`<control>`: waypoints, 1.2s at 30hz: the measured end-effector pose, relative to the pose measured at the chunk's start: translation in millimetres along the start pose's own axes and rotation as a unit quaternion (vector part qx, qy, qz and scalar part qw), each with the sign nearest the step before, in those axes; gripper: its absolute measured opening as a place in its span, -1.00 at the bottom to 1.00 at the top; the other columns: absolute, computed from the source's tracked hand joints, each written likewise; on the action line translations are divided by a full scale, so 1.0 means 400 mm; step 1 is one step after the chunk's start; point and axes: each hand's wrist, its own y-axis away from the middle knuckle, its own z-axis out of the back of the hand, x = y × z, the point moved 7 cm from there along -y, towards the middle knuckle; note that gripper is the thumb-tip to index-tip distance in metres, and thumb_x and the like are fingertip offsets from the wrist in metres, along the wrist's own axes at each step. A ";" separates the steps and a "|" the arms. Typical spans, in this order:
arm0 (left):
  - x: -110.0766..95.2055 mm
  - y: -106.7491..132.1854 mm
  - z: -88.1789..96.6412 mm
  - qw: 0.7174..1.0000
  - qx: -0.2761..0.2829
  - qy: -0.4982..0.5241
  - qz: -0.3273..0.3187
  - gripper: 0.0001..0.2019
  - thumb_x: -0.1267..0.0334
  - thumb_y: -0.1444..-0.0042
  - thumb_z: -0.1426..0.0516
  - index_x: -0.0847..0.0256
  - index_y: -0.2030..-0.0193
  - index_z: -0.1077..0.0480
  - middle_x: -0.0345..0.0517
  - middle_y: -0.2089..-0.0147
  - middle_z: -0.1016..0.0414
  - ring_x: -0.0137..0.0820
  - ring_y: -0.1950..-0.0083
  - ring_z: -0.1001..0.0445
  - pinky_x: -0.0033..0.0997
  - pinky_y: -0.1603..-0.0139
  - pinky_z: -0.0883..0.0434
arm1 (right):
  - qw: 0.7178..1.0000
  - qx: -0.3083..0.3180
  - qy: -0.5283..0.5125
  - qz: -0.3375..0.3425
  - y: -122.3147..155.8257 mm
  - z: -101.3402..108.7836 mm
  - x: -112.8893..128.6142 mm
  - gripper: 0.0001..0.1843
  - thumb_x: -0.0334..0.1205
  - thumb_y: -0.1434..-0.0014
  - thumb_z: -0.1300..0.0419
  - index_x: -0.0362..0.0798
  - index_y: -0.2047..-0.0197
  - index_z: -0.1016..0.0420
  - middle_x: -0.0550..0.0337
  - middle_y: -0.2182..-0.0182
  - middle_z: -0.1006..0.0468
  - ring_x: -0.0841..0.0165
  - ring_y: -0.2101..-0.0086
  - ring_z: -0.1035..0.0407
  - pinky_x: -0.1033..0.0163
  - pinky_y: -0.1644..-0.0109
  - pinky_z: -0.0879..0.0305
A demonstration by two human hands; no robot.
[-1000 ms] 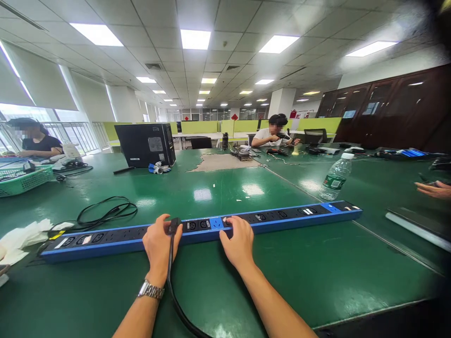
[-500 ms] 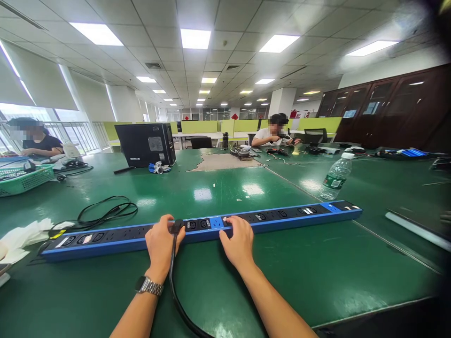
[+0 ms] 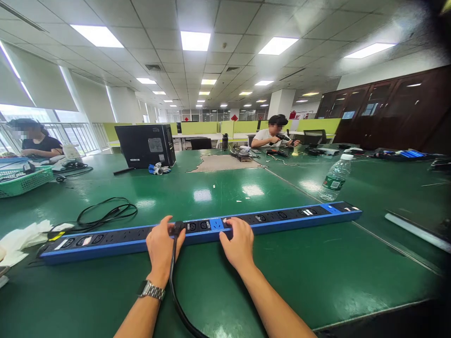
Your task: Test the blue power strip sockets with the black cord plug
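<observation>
A long blue and black power strip [image 3: 268, 228] lies across the green table, with several sockets along its top. A black plug [image 3: 179, 228] stands at a socket left of the strip's middle, and its thick black cord [image 3: 172, 277] hangs down toward me. My left hand [image 3: 162, 248] is closed around the plug, the thumb on its right side and the fingers on its left. To the right, my right hand [image 3: 237, 241] grips the strip beside a blue socket, thumb at the near edge and fingers over the top. Its fingertips are partly hidden.
A coiled black cable [image 3: 105, 213] and crumpled white tissue [image 3: 26, 241] lie at left. Beyond the strip stand a water bottle [image 3: 336, 178] and a black computer case [image 3: 146, 145]. A green basket [image 3: 26, 180] is far left. Two people sit farther back.
My left wrist has shifted slightly to the right. My right hand and the power strip are almost unchanged, and the plug stays in the same place.
</observation>
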 end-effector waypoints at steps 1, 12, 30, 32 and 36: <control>0.000 -0.001 0.001 1.000 -0.003 0.005 -0.002 -0.54 0.09 -0.05 -0.19 0.22 -0.07 -0.32 -0.03 0.21 -0.58 -0.16 0.14 -0.51 -0.18 0.05 -0.36 | 1.000 0.000 0.000 0.000 0.000 0.000 -0.001 -0.70 -0.26 -0.06 -0.13 -0.03 0.09 -0.44 0.03 0.05 -0.49 0.14 -0.03 -0.26 -0.04 -0.18 -0.09; 0.006 -0.005 0.004 0.999 -0.007 0.034 0.014 -0.54 0.06 -0.01 -0.21 0.18 -0.04 -0.33 -0.07 0.23 -0.58 -0.16 0.17 -0.52 -0.19 0.08 -0.38 | 1.000 0.013 -0.008 -0.015 -0.002 0.000 -0.002 -0.70 -0.26 -0.06 -0.14 -0.05 0.09 -0.44 0.03 0.04 -0.49 0.14 -0.04 -0.25 -0.03 -0.20 -0.07; -0.227 0.011 -0.113 0.993 0.049 0.095 -0.052 -0.62 0.15 -0.06 -0.23 0.18 -0.01 -0.34 -0.08 0.22 -0.56 -0.20 0.12 -0.48 -0.16 -0.01 -0.28 | 0.997 -0.027 -0.062 -0.042 -0.010 0.021 0.007 -0.75 -0.33 -0.01 -0.11 -0.01 0.19 -0.44 0.08 0.07 -0.51 0.19 0.01 -0.29 0.02 -0.15 -0.08; -0.241 0.012 -0.124 0.993 0.063 0.092 -0.046 -0.62 0.16 -0.07 -0.21 0.18 -0.03 -0.36 -0.08 0.20 -0.57 -0.20 0.10 -0.47 -0.15 -0.02 -0.27 | 0.995 -0.031 -0.076 -0.058 -0.013 0.025 -0.001 -0.75 -0.36 0.00 -0.09 -0.01 0.21 -0.44 0.08 0.08 -0.51 0.19 0.01 -0.28 0.04 -0.13 -0.10; -0.256 0.012 -0.130 0.994 0.079 0.071 -0.036 -0.70 0.16 -0.10 -0.19 0.18 0.04 -0.42 -0.04 0.12 -0.57 -0.18 0.04 -0.45 -0.13 -0.05 -0.25 | 0.993 -0.029 -0.095 -0.068 -0.015 0.025 -0.003 -0.75 -0.36 0.01 -0.08 -0.02 0.22 -0.44 0.09 0.10 -0.52 0.19 0.02 -0.28 0.05 -0.12 -0.10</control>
